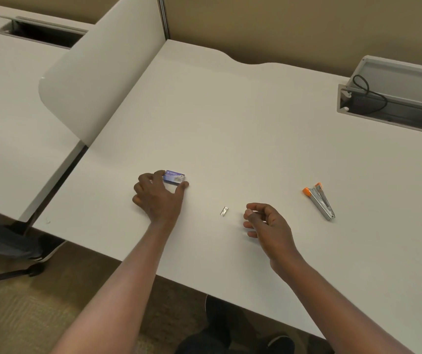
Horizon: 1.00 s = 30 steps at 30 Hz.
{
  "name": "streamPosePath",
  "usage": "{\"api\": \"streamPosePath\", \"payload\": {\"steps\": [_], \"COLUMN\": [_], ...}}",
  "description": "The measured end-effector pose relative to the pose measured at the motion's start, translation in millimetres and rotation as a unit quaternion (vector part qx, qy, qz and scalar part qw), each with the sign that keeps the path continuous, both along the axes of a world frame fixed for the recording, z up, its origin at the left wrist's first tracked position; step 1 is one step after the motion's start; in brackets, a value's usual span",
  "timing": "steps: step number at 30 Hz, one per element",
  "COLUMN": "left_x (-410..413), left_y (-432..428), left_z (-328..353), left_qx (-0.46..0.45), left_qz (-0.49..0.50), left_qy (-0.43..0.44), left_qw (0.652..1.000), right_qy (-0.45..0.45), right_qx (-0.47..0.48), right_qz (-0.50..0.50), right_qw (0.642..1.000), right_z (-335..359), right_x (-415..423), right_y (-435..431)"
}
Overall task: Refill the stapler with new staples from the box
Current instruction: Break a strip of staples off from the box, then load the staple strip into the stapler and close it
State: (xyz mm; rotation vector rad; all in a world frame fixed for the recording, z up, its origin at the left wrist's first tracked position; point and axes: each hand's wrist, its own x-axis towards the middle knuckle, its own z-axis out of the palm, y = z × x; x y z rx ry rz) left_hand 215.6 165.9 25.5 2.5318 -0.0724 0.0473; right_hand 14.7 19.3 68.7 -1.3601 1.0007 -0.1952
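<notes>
Here the left hand (159,198) clamps thumb and fingers on the small purple cardboard staple box (174,177) at ten o'clock of the short metal staple strip (224,211). The right hand (266,223), fingers curled together and seemingly empty, risks snapping that loose strip; the orange-and-silver stapler (319,201) lies open at three o'clock.

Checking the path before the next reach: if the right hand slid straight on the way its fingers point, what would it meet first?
Probably the staple strip lying loose on the desk, left of the right hand; height above the desk is unclear.
</notes>
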Motion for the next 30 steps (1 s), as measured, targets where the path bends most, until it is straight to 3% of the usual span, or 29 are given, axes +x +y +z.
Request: {"api": "streamPosePath", "payload": {"steps": [3,6,9,18,21,23,25,27,30], "left_x": [-19,-59,-93,-104,-104,-106,-106,-103,-104], "left_y": [-7,-13,-21,-43,-44,-46,-56,-67,-83], "left_z": [6,5,3,11,12,14,19,25,36], "left_qx": [-0.007,-0.06,-0.072,0.011,-0.029,-0.093,-0.175,-0.274,-0.382], "left_qz": [-0.012,-0.179,-0.291,-0.333,-0.309,-0.255,-0.178,-0.117,-0.085], "left_qy": [-0.013,-0.079,-0.049,-0.023,-0.013,0.045,0.181,0.331,0.45], "left_qw": [1.0,0.979,0.953,0.943,0.951,0.961,0.951,0.895,0.803], "right_qy": [0.0,-0.001,0.002,0.025,0.04,0.055,0.086,0.118,0.188], "right_qx": [-0.013,-0.016,-0.029,-0.081,-0.123,-0.193,-0.322,-0.443,-0.482], "right_qz": [-0.007,-0.016,-0.022,0.007,0.017,0.022,0.012,-0.01,0.003], "right_qw": [1.0,1.0,0.999,0.996,0.991,0.979,0.943,0.888,0.856], "right_z": [-2,-3,-5,-4,0,3,5,5,1], "right_x": [-2,-4,-7,-24,-33,-39,-49,-57,-64], "right_y": [-1,-2,-4,-8,-17,-27,-44,-64,-99]}}
